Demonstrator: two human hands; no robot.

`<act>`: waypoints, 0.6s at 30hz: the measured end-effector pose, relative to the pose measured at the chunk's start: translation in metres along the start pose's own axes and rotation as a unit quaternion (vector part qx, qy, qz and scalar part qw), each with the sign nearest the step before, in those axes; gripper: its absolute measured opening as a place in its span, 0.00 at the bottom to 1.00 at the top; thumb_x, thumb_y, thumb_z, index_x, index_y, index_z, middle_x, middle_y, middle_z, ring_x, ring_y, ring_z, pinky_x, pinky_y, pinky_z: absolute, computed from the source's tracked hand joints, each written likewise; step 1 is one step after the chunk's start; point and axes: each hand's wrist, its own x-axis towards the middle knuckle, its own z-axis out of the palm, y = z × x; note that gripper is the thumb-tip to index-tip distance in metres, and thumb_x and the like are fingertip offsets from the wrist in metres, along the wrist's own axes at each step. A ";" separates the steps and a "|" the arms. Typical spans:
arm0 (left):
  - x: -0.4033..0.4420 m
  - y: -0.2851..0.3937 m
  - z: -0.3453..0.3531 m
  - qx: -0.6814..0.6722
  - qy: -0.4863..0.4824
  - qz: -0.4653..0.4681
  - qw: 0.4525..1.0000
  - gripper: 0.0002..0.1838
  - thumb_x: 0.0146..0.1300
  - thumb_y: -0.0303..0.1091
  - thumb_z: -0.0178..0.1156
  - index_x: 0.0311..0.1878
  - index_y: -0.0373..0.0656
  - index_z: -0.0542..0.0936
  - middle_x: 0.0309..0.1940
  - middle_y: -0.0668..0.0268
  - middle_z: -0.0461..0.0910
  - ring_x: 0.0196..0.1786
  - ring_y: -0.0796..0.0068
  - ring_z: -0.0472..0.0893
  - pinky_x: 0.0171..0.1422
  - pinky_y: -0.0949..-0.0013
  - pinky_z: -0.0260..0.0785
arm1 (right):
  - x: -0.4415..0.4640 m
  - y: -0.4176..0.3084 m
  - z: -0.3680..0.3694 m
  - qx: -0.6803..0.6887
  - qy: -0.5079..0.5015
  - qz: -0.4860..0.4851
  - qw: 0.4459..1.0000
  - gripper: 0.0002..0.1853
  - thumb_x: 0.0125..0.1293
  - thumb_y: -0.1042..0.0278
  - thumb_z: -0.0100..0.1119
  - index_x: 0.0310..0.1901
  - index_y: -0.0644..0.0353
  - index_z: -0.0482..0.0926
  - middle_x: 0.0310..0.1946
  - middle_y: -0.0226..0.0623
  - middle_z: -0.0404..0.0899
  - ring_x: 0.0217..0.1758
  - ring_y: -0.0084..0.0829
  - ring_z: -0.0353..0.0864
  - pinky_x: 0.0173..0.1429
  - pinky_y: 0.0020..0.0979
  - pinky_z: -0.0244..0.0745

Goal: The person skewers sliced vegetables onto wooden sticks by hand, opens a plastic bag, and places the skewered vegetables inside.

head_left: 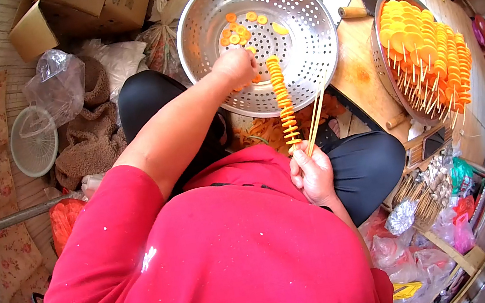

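A large perforated metal colander [190,39] holds several loose carrot slices [234,37]. Over its near side is my left hand [234,69], fingers curled closed and pointing down among the slices; what they pinch, if anything, is hidden. My right hand [315,175] is closed around the lower end of a skewer of carrot slices [283,97], which stands nearly upright in the view with spaced round slices along it. Thin bare skewers [315,116] stick out of the same hand, leaning toward the colander's rim.
A metal bowl [381,59] full of loaded carrot skewers [423,53] stands right, beside a wooden board [364,78] and a wooden-handled knife [353,11]. Cardboard boxes [87,14], a white basket [33,141] and a brown fleece cloth [86,144] lie left. Plastic bags [399,257] crowd the lower right.
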 end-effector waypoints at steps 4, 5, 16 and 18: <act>0.004 0.000 0.019 0.130 0.006 0.051 0.990 0.12 0.52 0.39 0.62 0.39 0.45 0.80 0.37 0.57 0.81 0.44 0.58 0.79 0.50 0.60 0.71 | 0.000 0.000 -0.001 -0.005 0.001 0.001 1.000 0.05 0.70 0.69 0.47 0.40 0.61 0.70 0.19 0.32 0.69 0.14 0.19 0.62 0.18 0.18 0.59; 0.006 -0.002 0.022 0.130 0.006 0.051 0.990 0.12 0.52 0.39 0.62 0.39 0.45 0.80 0.37 0.57 0.81 0.44 0.58 0.79 0.50 0.60 0.71 | 0.000 0.000 0.000 -0.006 0.002 0.002 1.000 0.05 0.70 0.69 0.47 0.40 0.61 0.70 0.19 0.32 0.69 0.14 0.19 0.62 0.18 0.18 0.59; 0.010 0.001 -0.012 -0.476 -0.052 -0.072 0.875 0.06 0.56 0.20 0.60 0.37 0.37 0.77 0.30 0.61 0.80 0.32 0.72 0.82 0.38 0.71 0.78 | 0.001 -0.001 0.000 -0.021 -0.004 0.011 1.000 0.05 0.70 0.69 0.47 0.40 0.61 0.70 0.19 0.32 0.69 0.14 0.18 0.62 0.18 0.18 0.58; 0.005 0.006 -0.020 -0.548 -0.039 -0.078 0.832 0.08 0.56 0.20 0.61 0.40 0.36 0.77 0.32 0.59 0.81 0.30 0.70 0.82 0.37 0.71 0.79 | 0.001 -0.001 0.000 -0.023 -0.007 0.010 1.000 0.05 0.70 0.69 0.47 0.40 0.61 0.70 0.19 0.32 0.69 0.14 0.18 0.62 0.18 0.17 0.58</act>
